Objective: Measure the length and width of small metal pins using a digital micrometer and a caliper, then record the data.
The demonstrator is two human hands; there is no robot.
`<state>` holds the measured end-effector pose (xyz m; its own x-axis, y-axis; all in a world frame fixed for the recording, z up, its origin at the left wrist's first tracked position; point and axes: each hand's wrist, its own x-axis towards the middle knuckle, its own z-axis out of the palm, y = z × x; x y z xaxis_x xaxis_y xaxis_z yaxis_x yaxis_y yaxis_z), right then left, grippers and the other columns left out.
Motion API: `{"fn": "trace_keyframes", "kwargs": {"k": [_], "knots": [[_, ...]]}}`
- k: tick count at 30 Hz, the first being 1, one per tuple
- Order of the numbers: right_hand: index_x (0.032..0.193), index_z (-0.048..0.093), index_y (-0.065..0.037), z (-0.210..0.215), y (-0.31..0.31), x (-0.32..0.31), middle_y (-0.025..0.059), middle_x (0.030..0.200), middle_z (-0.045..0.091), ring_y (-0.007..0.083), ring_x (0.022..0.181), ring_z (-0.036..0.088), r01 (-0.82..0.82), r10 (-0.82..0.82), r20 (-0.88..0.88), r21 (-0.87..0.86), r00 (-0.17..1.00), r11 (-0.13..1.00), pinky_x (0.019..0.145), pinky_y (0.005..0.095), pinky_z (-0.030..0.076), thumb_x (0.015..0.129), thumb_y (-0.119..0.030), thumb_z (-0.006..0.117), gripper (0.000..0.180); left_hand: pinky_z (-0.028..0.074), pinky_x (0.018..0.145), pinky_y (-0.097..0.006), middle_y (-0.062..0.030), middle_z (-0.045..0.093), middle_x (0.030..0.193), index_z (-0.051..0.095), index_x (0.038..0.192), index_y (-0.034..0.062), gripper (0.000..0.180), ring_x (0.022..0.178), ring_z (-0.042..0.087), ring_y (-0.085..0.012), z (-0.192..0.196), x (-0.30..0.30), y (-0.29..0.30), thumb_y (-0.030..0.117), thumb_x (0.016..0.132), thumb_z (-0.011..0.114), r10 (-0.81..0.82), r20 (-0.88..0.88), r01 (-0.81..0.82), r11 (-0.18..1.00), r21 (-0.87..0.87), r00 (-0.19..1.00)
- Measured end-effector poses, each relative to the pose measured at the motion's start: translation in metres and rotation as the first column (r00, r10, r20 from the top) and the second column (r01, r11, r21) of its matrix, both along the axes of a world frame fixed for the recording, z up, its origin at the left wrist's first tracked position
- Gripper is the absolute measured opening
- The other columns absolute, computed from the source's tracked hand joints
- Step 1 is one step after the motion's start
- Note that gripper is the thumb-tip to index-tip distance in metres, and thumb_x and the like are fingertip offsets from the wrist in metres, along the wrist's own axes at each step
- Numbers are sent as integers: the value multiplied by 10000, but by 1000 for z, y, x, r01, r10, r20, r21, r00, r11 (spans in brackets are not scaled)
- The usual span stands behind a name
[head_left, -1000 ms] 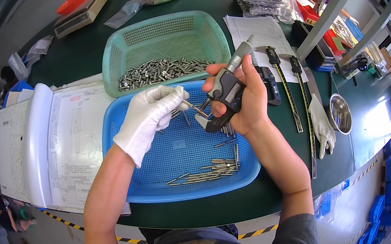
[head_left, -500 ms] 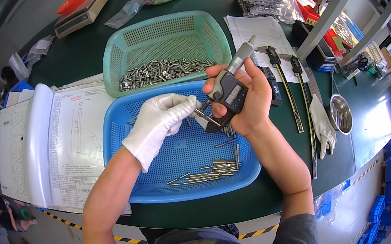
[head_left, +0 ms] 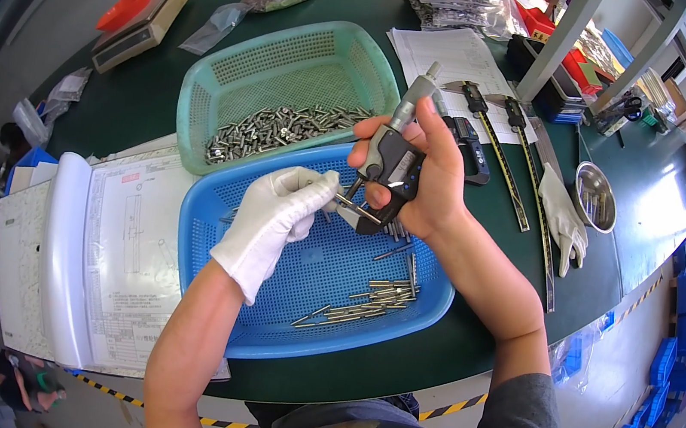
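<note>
My left hand, in a white glove, pinches one end of a slim metal pin. The pin's other part lies across the measuring gap of a digital micrometer; whether the jaws press on it is too small to tell. My bare right hand wraps round the micrometer's frame, its thimble pointing up and away. Both hands are above a blue perforated basket, where several loose pins lie on the bottom. Behind it a green basket holds a heap of short metal pins.
A binder with a technical drawing lies at the left. On the right are a second micrometer, two calipers, a white glove and a metal bowl. A scale stands far left; a shelf post rises far right.
My hands, the pin and the micrometer keep their grip and pose, with only a very slight shift. The whole view has moved a little.
</note>
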<state>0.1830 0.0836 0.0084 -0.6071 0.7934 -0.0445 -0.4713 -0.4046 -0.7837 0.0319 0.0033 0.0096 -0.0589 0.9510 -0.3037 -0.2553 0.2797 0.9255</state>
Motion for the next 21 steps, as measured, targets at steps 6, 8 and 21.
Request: {"fn": "trace_keyframes", "kwargs": {"k": [6,8,21], "knots": [[939,516,-2,2,-2,-2,107,698,574,136,385,437,30,-31,37,33,999,999,390,235,376,887,-486,214,572,237,421,-163,8,520,637,576,726,73,196,474,326,-21,1,0,-1,250,771,646,6,8,-6,1000,-1,1000],[945,513,-2,1,-1,-1,107,699,574,137,383,434,22,-23,23,23,999,999,389,238,376,894,-471,192,570,239,424,-164,16,513,627,579,715,73,193,478,329,-22,0,2,-1,245,767,651,-1,16,1,1000,-5,1000],[860,524,-10,1,-1,-1,108,680,570,128,368,428,25,-26,52,12,998,1000,376,223,358,816,-586,331,609,229,431,-169,34,493,611,578,689,74,199,485,325,-21,-1,6,-1,240,756,664,-34,-47,33,999,-23,998]]}}
